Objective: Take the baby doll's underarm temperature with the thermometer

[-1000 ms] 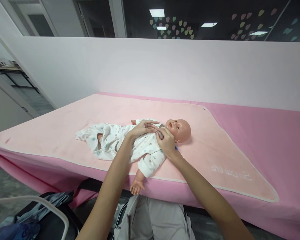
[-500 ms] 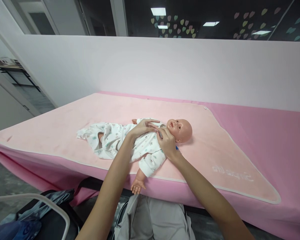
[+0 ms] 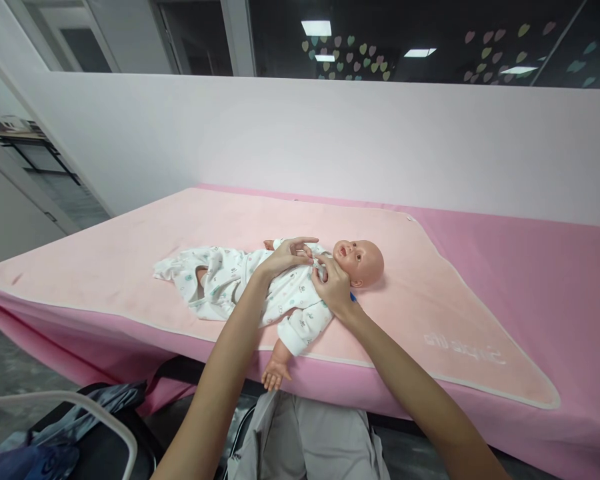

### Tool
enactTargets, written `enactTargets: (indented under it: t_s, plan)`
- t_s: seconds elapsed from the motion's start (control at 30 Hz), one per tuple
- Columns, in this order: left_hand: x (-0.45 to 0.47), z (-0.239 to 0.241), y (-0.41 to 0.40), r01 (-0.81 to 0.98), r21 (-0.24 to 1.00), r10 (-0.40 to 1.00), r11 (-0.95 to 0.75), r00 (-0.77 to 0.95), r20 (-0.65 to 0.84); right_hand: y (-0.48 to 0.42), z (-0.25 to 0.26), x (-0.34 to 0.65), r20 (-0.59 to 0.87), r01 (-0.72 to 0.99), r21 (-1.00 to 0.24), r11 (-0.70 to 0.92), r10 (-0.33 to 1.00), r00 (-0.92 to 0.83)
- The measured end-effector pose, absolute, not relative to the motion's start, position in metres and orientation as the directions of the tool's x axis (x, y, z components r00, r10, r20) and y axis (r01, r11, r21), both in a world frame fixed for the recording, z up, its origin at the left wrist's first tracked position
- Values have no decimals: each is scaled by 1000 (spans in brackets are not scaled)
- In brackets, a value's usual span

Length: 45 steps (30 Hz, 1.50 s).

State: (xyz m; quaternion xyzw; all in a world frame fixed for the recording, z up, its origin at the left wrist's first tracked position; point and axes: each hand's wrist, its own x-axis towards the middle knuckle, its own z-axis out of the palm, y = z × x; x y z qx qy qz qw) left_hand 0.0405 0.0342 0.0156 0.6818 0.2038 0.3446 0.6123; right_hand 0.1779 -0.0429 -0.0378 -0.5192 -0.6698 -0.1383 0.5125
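A bald baby doll [image 3: 367, 262] lies on its back, head to the right, dressed in a white printed romper [image 3: 290, 293]. At the doll's upper chest, my left hand [image 3: 286, 255] pinches the romper's front cloth between thumb and fingers, its index finger stretched out. Just to the right, close below the doll's chin, my right hand [image 3: 334, 285] is closed on the cloth near the neckline. Whether a fastener sits between the fingertips is too small to tell. One doll arm [image 3: 277, 367] points toward me over the near edge. Something blue shows beside my right wrist.
Under the doll a peach mat [image 3: 410, 313] with white edging covers part of a pink-covered table [image 3: 530, 267]. A white wall [image 3: 330, 140] stands behind it. At lower left are a black chair with clothing [image 3: 105, 427] and a curved pale rail [image 3: 80, 400].
The fingertips of my right hand have shifted slightly at the collar, and a bit of white cloth now shows between my hands. The doll lies as before.
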Motion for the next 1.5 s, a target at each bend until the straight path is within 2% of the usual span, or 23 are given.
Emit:
enactTargets:
  t_s: [0.37,0.63,1.03,1.2,1.37,1.43,1.5]
  plan:
    - [43,12,39,-82,948,662,-307,697,275,-46,-36,178,830,818,-356,452,555,55]
    - [39,18,36,-42,925,537,-378,804,256,-44,-36,178,836,787,-368,496,547,46]
    - [40,12,38,-146,961,572,-237,778,259,-43,-34,176,842,774,-423,471,521,143]
    - [41,12,37,-199,963,610,-183,745,270,-46,-34,177,858,799,-351,488,510,66]
    - [35,5,39,-318,926,758,-204,547,355,-49,-25,170,829,865,-128,485,531,-174]
    - [25,1,37,-301,923,786,-241,497,368,-49,-19,163,781,842,-82,534,559,-279]
    - [13,-1,29,-216,925,775,-313,504,380,-48,-14,157,751,825,-95,557,584,-308]
